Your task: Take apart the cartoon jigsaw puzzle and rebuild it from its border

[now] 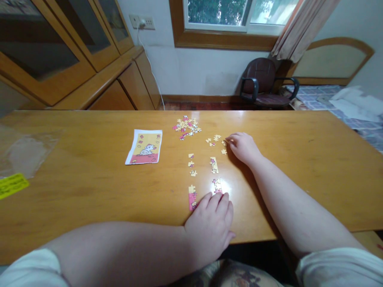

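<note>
On a wooden table, jigsaw work stood at the sorting stage

Toward the right of the spread, a few loose yellow pieces lay apart from the main pile, and the right hand had its fingertips at a small yellow piece beside them. The step in hand was, by the look of it, picking through pieces one at a time for a match. The next move seemed to call for a fine pinch at that piece's rim and a check of its shape, without nudging its neighbours.

The right hand was half curled, palm down; its fingertips met or nearly met the piece, but whether they pinched it could not be told. The left hand rested palm down, loosely spread, gripping nothing that showed, its fingertips at the near edge of a short joined strip. What lay under the palm was hidden.

Left of that strip, three single pieces stood in a column above a yellow-and-pink strip. Farther left lay a printed picture of a white animal.
</note>
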Demonstrator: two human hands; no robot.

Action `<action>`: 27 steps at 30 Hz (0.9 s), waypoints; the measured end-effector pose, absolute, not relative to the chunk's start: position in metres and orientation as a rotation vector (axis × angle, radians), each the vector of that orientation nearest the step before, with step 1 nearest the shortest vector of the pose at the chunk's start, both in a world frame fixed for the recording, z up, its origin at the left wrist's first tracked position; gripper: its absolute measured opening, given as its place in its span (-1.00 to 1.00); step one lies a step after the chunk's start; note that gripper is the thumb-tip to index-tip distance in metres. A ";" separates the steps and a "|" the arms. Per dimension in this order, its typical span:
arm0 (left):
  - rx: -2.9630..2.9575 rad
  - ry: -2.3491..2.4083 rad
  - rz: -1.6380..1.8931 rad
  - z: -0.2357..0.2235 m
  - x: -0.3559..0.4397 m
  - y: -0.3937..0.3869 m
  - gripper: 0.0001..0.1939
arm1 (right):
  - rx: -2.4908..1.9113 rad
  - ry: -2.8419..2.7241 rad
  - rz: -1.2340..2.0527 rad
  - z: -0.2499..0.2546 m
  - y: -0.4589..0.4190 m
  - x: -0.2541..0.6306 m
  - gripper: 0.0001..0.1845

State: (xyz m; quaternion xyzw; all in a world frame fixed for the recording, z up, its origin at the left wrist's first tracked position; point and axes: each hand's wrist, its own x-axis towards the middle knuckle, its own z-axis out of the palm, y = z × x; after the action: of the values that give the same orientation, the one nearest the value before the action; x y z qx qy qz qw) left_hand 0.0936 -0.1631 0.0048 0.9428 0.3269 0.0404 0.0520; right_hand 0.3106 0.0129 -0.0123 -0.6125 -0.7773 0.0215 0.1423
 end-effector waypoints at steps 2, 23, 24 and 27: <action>2.863 0.996 0.117 0.005 0.094 -0.163 -0.39 | -1.758 -2.260 0.051 -0.013 0.014 0.313 -0.66; 2.874 1.022 0.066 0.001 0.094 -0.159 -0.32 | -1.902 -2.055 0.369 -0.002 0.008 0.308 -0.85; 2.874 1.032 0.055 0.000 0.094 -0.158 -0.30 | -1.881 -2.016 0.423 0.000 0.005 0.307 -0.82; 2.867 1.055 0.019 -0.001 0.095 -0.154 -0.27 | -1.752 -1.985 0.651 0.008 -0.004 0.300 -0.81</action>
State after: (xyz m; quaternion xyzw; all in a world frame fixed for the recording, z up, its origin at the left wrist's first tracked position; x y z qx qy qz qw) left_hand 0.0955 -0.1541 -0.0012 0.9376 0.3451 0.0061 0.0434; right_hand 0.3004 -0.0042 0.0075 -0.6287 -0.7126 0.2335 0.2060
